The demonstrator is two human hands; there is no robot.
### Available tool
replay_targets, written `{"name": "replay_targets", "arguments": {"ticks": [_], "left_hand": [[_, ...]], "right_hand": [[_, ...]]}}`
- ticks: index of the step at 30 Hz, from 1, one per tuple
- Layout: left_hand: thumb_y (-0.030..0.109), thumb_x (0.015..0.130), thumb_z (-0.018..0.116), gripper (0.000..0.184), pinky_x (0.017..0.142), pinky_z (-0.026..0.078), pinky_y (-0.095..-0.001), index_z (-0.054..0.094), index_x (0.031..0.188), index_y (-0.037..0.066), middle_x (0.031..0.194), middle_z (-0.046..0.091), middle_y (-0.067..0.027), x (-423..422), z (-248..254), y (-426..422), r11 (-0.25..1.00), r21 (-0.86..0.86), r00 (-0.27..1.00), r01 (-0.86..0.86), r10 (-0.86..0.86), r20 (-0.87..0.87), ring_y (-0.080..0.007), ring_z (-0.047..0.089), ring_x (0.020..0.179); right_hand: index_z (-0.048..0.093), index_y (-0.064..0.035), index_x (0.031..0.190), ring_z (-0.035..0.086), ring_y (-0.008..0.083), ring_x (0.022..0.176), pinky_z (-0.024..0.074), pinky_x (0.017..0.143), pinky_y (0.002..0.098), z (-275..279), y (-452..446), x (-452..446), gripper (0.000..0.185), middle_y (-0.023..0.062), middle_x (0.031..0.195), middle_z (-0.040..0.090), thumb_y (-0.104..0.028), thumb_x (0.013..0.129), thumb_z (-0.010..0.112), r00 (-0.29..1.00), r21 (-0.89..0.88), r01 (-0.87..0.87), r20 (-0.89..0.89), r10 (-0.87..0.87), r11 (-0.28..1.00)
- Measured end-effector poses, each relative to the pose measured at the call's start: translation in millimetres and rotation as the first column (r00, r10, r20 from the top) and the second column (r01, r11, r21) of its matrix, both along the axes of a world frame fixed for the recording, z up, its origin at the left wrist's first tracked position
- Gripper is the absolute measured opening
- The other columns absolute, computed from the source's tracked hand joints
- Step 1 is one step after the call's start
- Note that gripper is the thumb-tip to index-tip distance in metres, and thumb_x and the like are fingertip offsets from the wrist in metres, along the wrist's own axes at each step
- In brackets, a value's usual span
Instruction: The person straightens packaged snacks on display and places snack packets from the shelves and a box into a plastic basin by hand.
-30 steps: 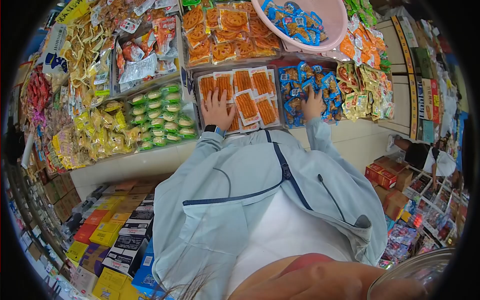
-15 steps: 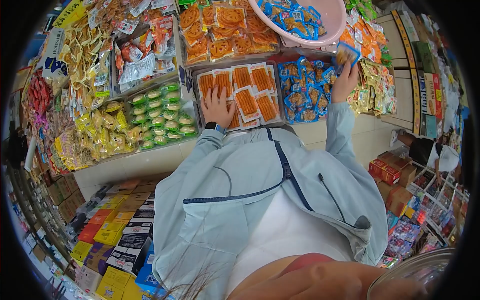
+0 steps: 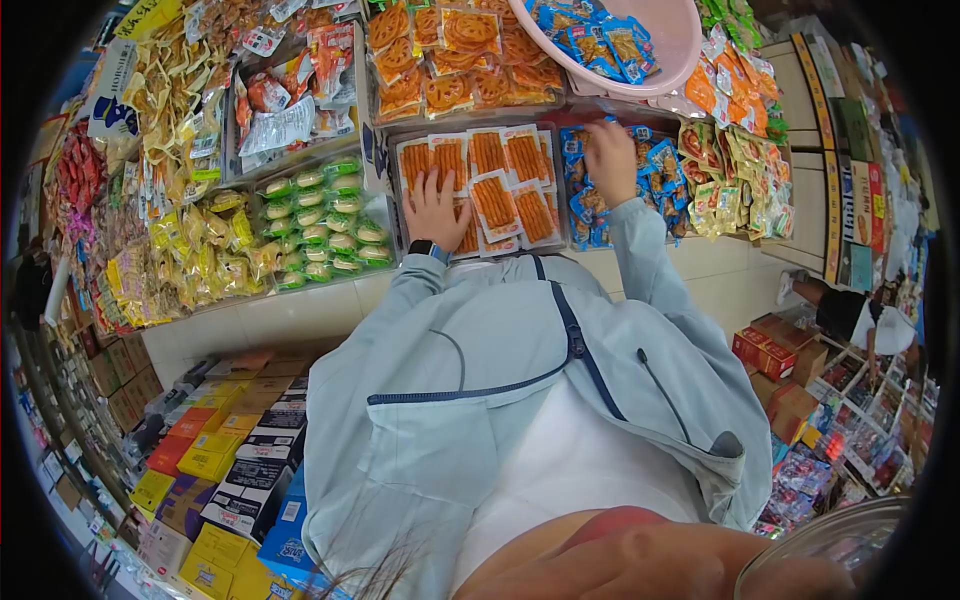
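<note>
Blue snack packets (image 3: 667,182) lie upper right of centre. Right hand (image 3: 610,163) over them, fingers curled; can't tell if pinching one. Left hand (image 3: 437,215) spread on orange-stick packs (image 3: 493,206), upper centre. Pink basin (image 3: 678,62), top edge, holds more blue packets.

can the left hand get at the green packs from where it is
Most likely yes: the left hand rests on the orange packs right beside them, the green packs lie uncovered, and only a tray edge seems to stand between.
</note>
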State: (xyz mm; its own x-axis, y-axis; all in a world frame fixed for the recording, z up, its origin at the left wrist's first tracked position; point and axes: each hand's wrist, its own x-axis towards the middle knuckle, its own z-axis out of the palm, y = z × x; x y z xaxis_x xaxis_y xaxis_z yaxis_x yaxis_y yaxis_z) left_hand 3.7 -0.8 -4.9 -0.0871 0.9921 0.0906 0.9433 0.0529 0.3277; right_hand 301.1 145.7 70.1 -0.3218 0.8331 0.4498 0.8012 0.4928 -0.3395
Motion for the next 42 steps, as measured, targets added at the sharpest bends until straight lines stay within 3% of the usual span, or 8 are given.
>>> {"name": "replay_targets", "arguments": {"ticks": [8, 11, 16, 24, 29, 35, 38, 42], "left_hand": [[0.045, 0.089, 0.057, 0.062, 0.114, 0.018, -0.0578, 0.046, 0.143, 0.018, 0.152, 0.037, -0.0094, -1.5, -0.9, 0.8, 1.000, 0.023, 1.000, 0.008, -0.007, -0.024, -0.0306, 0.029, 0.141], [0.045, 0.089, 0.057, 0.061, 0.113, 0.019, -0.0576, 0.047, 0.143, 0.018, 0.151, 0.038, -0.0094, -1.6, -2.3, 0.8, 0.999, 0.040, 1.000, 0.003, -0.002, -0.021, -0.0308, 0.030, 0.141], [0.044, 0.089, 0.058, 0.061, 0.113, 0.020, -0.0577, 0.047, 0.143, 0.018, 0.150, 0.038, -0.0098, -0.9, 0.2, 1.7, 0.999, 0.033, 1.000, 0.000, 0.000, -0.022, -0.0311, 0.031, 0.140], [0.041, 0.088, 0.060, 0.063, 0.114, 0.018, -0.0565, 0.044, 0.144, 0.017, 0.151, 0.037, -0.0100, -2.6, 3.3, 1.5, 0.999, 0.028, 1.000, 0.018, -0.018, -0.011, -0.0315, 0.028, 0.142], [0.041, 0.088, 0.060, 0.063, 0.114, 0.017, -0.0567, 0.044, 0.144, 0.017, 0.152, 0.036, -0.0098, -1.7, 3.3, 0.2, 1.000, 0.019, 1.000, 0.010, -0.010, 0.010, -0.0315, 0.027, 0.142], [0.041, 0.088, 0.059, 0.063, 0.114, 0.017, -0.0564, 0.043, 0.144, 0.018, 0.152, 0.035, -0.0092, -2.1, 4.6, 0.3, 1.000, -0.001, 1.000, 0.005, -0.005, 0.027, -0.0309, 0.027, 0.142], [0.044, 0.089, 0.056, 0.061, 0.113, 0.019, -0.0573, 0.046, 0.143, 0.017, 0.151, 0.038, -0.0096, -1.6, 1.2, 0.7, 1.000, 0.000, 1.000, 0.003, -0.003, -0.007, -0.0305, 0.029, 0.141], [0.042, 0.088, 0.059, 0.063, 0.114, 0.017, -0.0562, 0.044, 0.144, 0.018, 0.152, 0.036, -0.0092, -2.9, 1.2, 1.1, 1.000, 0.014, 1.000, 0.007, -0.007, -0.002, -0.0310, 0.027, 0.142]], "right_hand": [[0.056, -0.0171, 0.132, 0.046, 0.0355, 0.129, 0.0408, 0.101, 0.0521, -56.0, -20.6, 15.9, 0.051, 0.0102, 0.140, 0.051, -0.009, 0.082, 0.064, 0.902, -0.147, 0.124, 0.428, -0.050, 0.981], [0.054, -0.0111, 0.133, 0.051, 0.0363, 0.123, 0.0433, 0.100, 0.0466, -56.7, -16.6, 26.8, 0.045, 0.0140, 0.135, 0.054, -0.005, 0.089, 0.059, 0.996, -0.368, 0.033, -0.063, -0.060, 0.929], [0.051, -0.0023, 0.133, 0.053, 0.0335, 0.123, 0.0420, 0.102, 0.0391, 40.4, -3.4, -7.0, 0.038, 0.0183, 0.134, 0.055, -0.004, 0.095, 0.055, 0.812, 0.006, 0.066, -0.581, -0.051, 0.998], [0.047, -0.0026, 0.138, 0.050, 0.0406, 0.122, 0.0375, 0.105, 0.0467, 88.1, 71.7, -12.4, 0.052, 0.0234, 0.136, 0.050, -0.008, 0.088, 0.061, 0.991, 0.238, 0.094, -0.116, -0.067, 0.967], [0.050, -0.0029, 0.133, 0.047, 0.0414, 0.123, 0.0378, 0.104, 0.0483, 11.4, 11.8, 6.4, 0.055, 0.0228, 0.136, 0.047, -0.011, 0.081, 0.067, 0.967, 0.146, 0.214, -0.171, -0.188, 0.966], [0.055, -0.0122, 0.130, 0.047, 0.0395, 0.123, 0.0396, 0.102, 0.0488, -61.1, -48.8, 10.2, 0.054, 0.0190, 0.132, 0.050, -0.012, 0.078, 0.071, 0.891, -0.250, 0.405, 0.324, -0.318, 0.880], [0.059, -0.0144, 0.128, 0.051, 0.0393, 0.120, 0.0423, 0.100, 0.0466, -75.5, -39.4, 36.5, 0.046, 0.0186, 0.127, 0.057, -0.016, 0.082, 0.068, 0.943, -0.254, 0.279, 0.254, -0.214, 0.926], [0.061, -0.0061, 0.124, 0.061, 0.0335, 0.111, 0.0448, 0.097, 0.0355, -54.4, -17.6, 56.5, 0.033, 0.0212, 0.121, 0.064, -0.019, 0.094, 0.055, 0.822, -0.453, 0.295, -0.329, -0.466, 0.841]]}}
